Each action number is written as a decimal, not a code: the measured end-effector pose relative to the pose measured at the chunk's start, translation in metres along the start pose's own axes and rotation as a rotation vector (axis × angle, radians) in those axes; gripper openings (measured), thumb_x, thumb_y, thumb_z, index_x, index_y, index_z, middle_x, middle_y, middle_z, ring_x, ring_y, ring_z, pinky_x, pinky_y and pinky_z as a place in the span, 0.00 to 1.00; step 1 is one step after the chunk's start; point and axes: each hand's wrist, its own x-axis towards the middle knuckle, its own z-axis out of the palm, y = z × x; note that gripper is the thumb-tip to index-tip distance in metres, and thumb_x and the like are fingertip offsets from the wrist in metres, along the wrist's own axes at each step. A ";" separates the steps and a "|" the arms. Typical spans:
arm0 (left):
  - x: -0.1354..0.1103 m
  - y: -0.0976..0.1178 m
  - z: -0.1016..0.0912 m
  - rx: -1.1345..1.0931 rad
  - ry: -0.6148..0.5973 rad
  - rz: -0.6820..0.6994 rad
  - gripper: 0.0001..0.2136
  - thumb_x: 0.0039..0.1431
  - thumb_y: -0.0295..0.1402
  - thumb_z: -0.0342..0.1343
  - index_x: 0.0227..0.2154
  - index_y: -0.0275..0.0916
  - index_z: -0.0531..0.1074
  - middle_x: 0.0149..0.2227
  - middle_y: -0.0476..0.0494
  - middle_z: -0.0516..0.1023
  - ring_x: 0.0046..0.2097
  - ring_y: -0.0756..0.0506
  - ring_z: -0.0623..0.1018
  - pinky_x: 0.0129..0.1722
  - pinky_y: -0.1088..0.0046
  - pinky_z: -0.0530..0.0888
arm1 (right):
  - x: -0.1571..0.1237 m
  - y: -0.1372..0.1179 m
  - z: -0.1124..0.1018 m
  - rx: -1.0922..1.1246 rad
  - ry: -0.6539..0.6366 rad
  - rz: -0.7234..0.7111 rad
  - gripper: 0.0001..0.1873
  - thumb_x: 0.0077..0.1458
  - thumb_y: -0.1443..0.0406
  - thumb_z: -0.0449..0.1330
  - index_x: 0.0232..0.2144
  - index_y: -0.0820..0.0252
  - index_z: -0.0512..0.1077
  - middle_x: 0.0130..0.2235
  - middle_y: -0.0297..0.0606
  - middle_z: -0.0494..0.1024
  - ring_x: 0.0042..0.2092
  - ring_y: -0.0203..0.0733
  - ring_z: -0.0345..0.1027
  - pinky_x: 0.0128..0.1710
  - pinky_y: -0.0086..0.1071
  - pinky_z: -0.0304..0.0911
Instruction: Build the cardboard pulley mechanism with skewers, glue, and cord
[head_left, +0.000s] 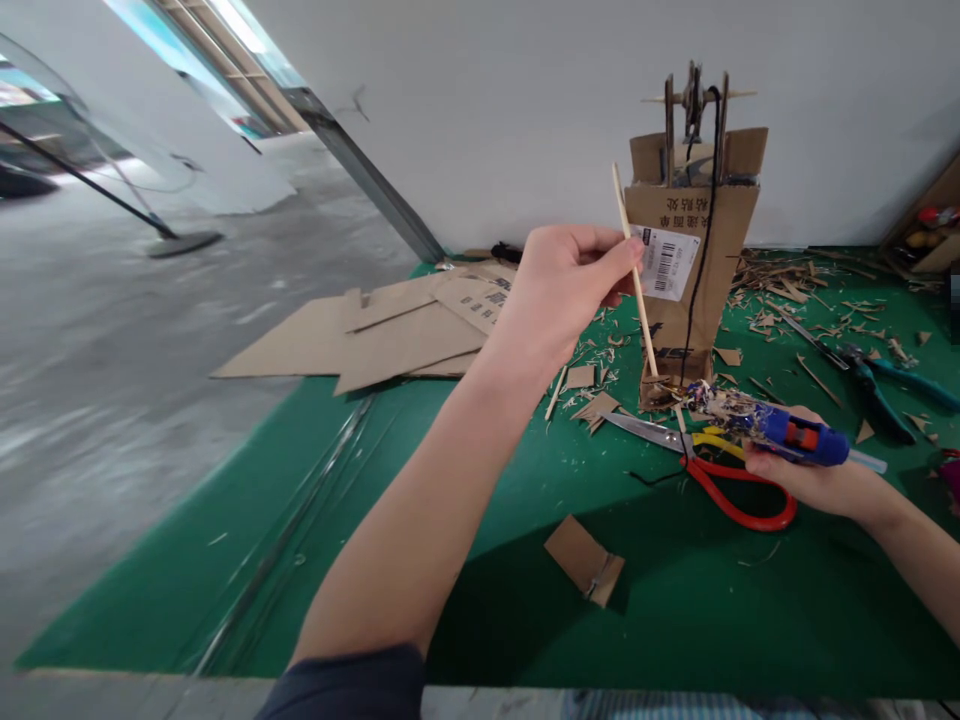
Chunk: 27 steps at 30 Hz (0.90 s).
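Observation:
Between thumb and fingers, my left hand (577,280) pinches a thin wooden stick (642,310), tilted nearly upright. Its lower end meets a small piece of cardboard (658,390) at the foot of a tall cardboard box structure (679,270). A blue glue gun (772,425), its front covered in scraps, is gripped in my right hand (795,470). The gun's nozzle points left at the stick's lower end. A pulley-like wheel (694,100) on a stick axle tops the structure, and a black cord (705,240) hangs down its front. Red-handled scissors (739,495) lie beneath the gun.
Flat cardboard sheets (420,330) lie at the left of the green table (360,560). Cardboard scraps (795,280) litter the back right, near teal-handled pliers (877,390). A small cardboard piece (583,560) sits in front. A white wall (480,120) rises behind.

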 end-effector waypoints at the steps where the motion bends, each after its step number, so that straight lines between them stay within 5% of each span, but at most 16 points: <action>1: 0.000 0.000 0.000 0.006 -0.002 0.005 0.11 0.61 0.30 0.60 0.22 0.37 0.76 0.25 0.44 0.76 0.24 0.51 0.72 0.26 0.73 0.70 | 0.000 0.000 0.000 -0.006 -0.002 -0.001 0.14 0.56 0.54 0.66 0.28 0.58 0.73 0.27 0.34 0.74 0.29 0.38 0.67 0.27 0.28 0.64; 27: -0.002 0.001 -0.004 0.018 -0.012 0.042 0.10 0.60 0.33 0.60 0.25 0.36 0.77 0.27 0.45 0.76 0.26 0.53 0.73 0.25 0.76 0.68 | 0.000 0.002 0.000 -0.006 0.006 -0.014 0.16 0.57 0.52 0.65 0.28 0.58 0.73 0.26 0.34 0.74 0.27 0.37 0.67 0.26 0.27 0.64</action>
